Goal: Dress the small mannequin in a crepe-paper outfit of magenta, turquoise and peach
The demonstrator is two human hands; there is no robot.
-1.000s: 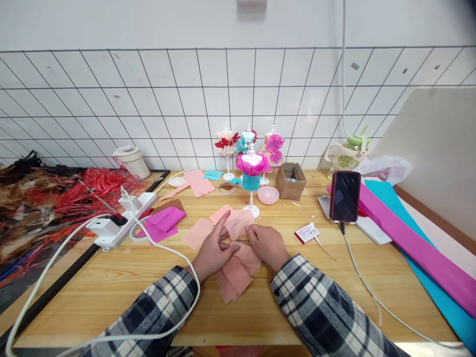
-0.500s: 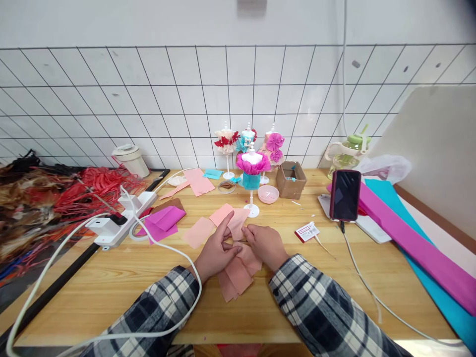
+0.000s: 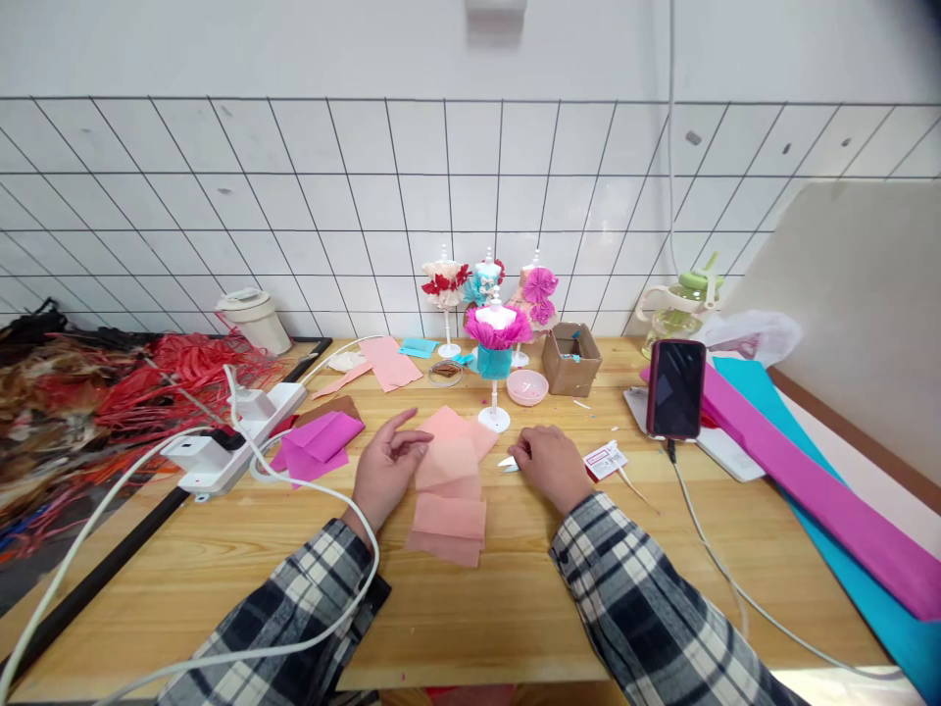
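My left hand (image 3: 387,469) is at the left edge of the pink crepe paper pieces, fingers loosely apart and holding nothing. The pieces (image 3: 447,463) lie overlapping on the table between my hands. A lower stack of pink paper (image 3: 445,529) sits closer to me. My right hand (image 3: 553,465) is curled, palm down, to the right of the paper. From under its fingers juts the pale pointed tip of what look like scissors (image 3: 508,464); their handles are hidden. Just beyond stands a small dress form (image 3: 494,358) in a turquoise and magenta paper dress.
Three more dressed forms (image 3: 445,284) stand behind, near a cardboard box (image 3: 571,361) and a pink bowl (image 3: 527,387). Left are magenta paper (image 3: 320,443) and a power strip (image 3: 242,441) with a looping white cable. A phone (image 3: 675,389) and long paper strips (image 3: 816,480) lie right.
My hands have moved apart, left and right. The pink pieces that were between my fingers now lie flatter on the table, and a pale pointed tip shows at my right hand.
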